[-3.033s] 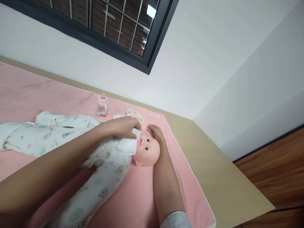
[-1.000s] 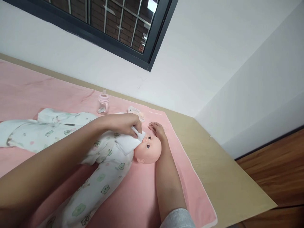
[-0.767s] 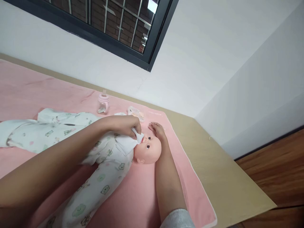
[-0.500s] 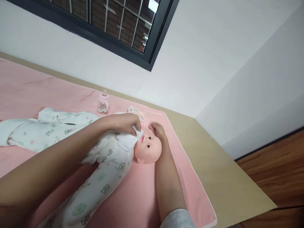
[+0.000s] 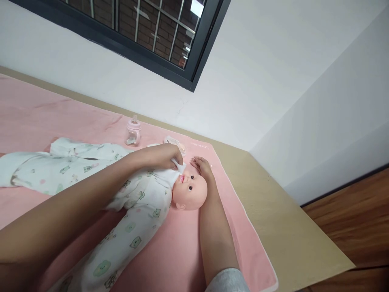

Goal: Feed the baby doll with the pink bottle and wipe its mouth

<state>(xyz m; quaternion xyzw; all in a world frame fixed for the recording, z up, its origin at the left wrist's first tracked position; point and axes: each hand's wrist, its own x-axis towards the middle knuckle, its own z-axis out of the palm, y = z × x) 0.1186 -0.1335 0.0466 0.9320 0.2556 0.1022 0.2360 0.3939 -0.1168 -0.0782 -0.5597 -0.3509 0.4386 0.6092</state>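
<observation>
A baby doll (image 5: 190,194) in white clothes printed with green bears (image 5: 136,215) lies on its back on a pink blanket (image 5: 182,243). My left hand (image 5: 167,156) is closed in a pinch on a white cloth (image 5: 165,176), which spreads over the doll's neck and upper chest. One corner of the cloth sticks up beside the doll's mouth. My right hand (image 5: 201,165) rests beyond the top of the doll's head, fingers loosely stretched out and holding nothing. Its forearm lies along the crown.
A pink-lidded baby cup (image 5: 133,133) with a handle stands on the blanket near the wall. Beside my left hand lies a small clear packet (image 5: 174,144), partly covered. The tan board (image 5: 273,227) extends past the blanket's edge, and a dark-framed window (image 5: 188,73) is above.
My left hand has shifted very slightly right with the pinched cloth, and the raised corner sits differently by the doll's mouth. My right hand has stayed in place.
</observation>
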